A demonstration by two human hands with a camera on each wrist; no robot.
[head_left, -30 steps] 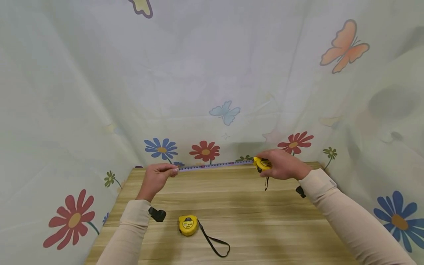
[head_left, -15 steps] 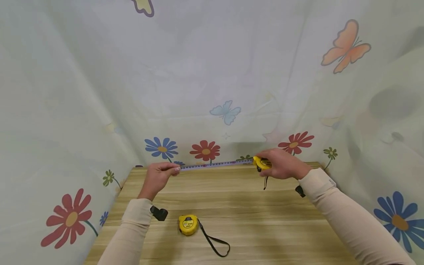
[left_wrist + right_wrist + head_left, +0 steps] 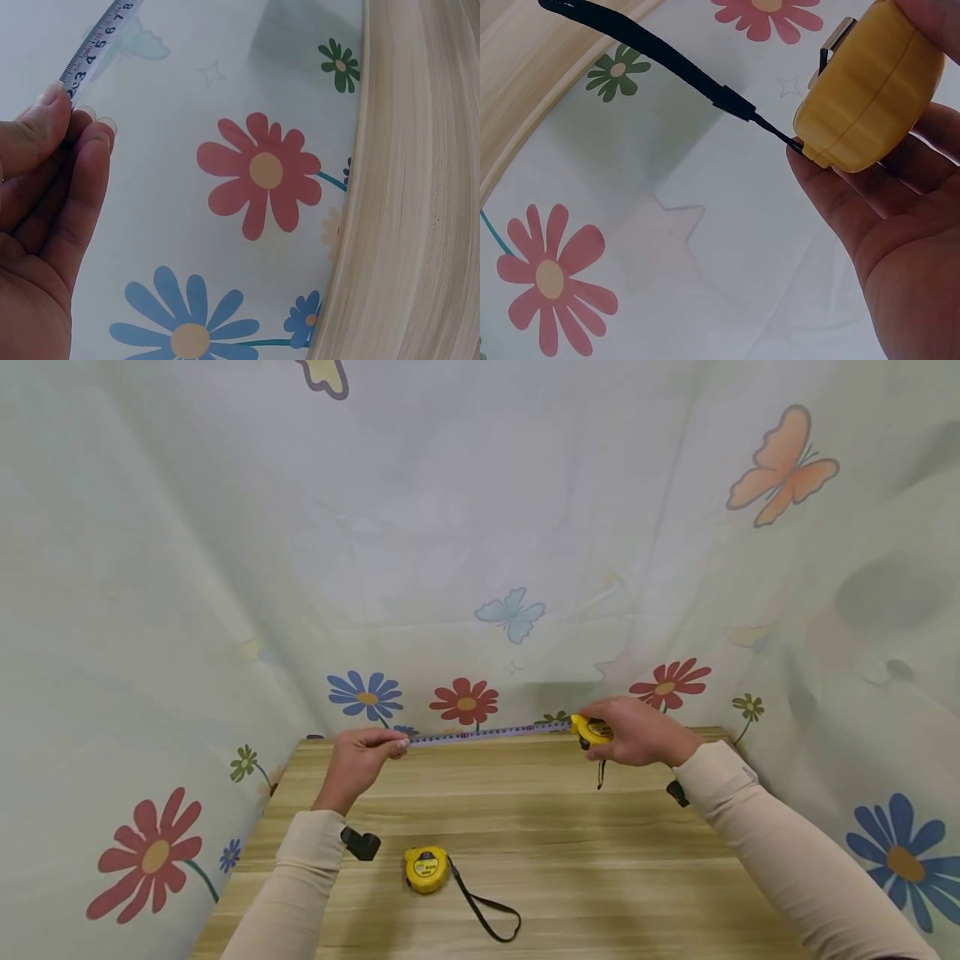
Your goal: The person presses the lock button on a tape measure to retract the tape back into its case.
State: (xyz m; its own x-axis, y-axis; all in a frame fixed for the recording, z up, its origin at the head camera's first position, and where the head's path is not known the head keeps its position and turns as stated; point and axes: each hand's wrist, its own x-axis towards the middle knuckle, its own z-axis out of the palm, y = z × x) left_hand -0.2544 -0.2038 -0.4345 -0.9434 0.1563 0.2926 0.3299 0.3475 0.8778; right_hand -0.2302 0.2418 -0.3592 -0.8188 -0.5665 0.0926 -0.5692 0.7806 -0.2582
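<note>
Between the two hands stretches the white blade (image 3: 487,734) of a tape measure, nearly level above the table's back edge. My left hand (image 3: 362,767) pinches the blade's end between thumb and fingers; in the left wrist view printed numbers (image 3: 94,56) run away from the thumb. The yellow tape measure case (image 3: 594,730) is gripped by my right hand (image 3: 637,732). From that case hangs a black wrist strap (image 3: 660,56), clear in the right wrist view. A second yellow tape measure (image 3: 426,870) lies on the table, its black strap (image 3: 480,906) looped to the right.
The wood-grain table (image 3: 570,852) reaches back to a pale curtain (image 3: 450,543) printed with flowers and butterflies. More of this cloth stands along the left and right sides. A small black device (image 3: 360,843) sits at the left wrist.
Over the last second the left hand has shifted very slightly right and up, with the blade end still in it. The right hand and the lying tape measure look nearly unchanged.
</note>
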